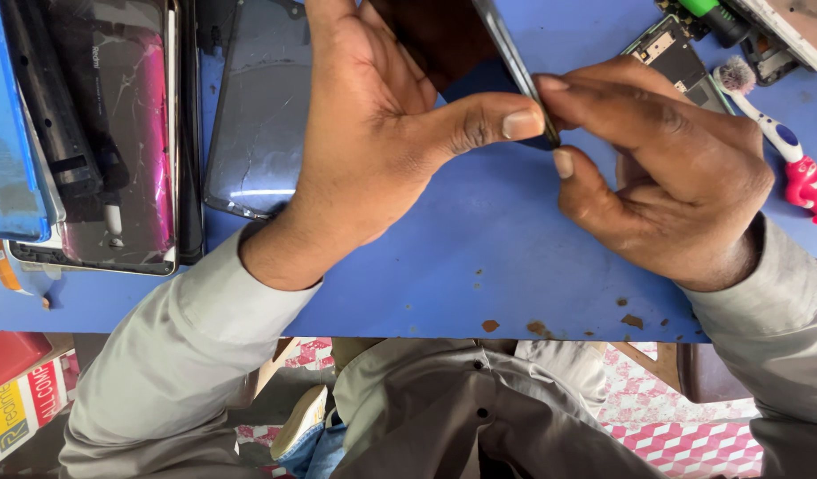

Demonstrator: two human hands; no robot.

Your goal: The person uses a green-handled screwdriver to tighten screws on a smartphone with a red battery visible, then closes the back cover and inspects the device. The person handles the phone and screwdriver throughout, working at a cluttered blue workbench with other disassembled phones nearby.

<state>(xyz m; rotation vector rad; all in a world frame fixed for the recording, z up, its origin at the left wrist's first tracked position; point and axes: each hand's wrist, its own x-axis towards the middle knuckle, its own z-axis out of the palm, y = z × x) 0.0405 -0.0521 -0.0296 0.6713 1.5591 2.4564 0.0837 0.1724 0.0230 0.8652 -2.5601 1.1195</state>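
Both hands, left hand (364,133) and right hand (666,177), pinch the edge of a thin dark flat phone panel (506,44); bare blue worktop (462,257) lies open below them.

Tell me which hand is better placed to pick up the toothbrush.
Right. The right hand lies just beside the toothbrush at the table's right end, though it now pinches the phone edge. The left hand sits farther away, supporting the phone.

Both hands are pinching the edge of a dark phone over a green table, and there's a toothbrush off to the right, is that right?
Not quite: the head view shows the table is blue, not green. The left hand and right hand do pinch the edge of the dark phone, with the toothbrush at right.
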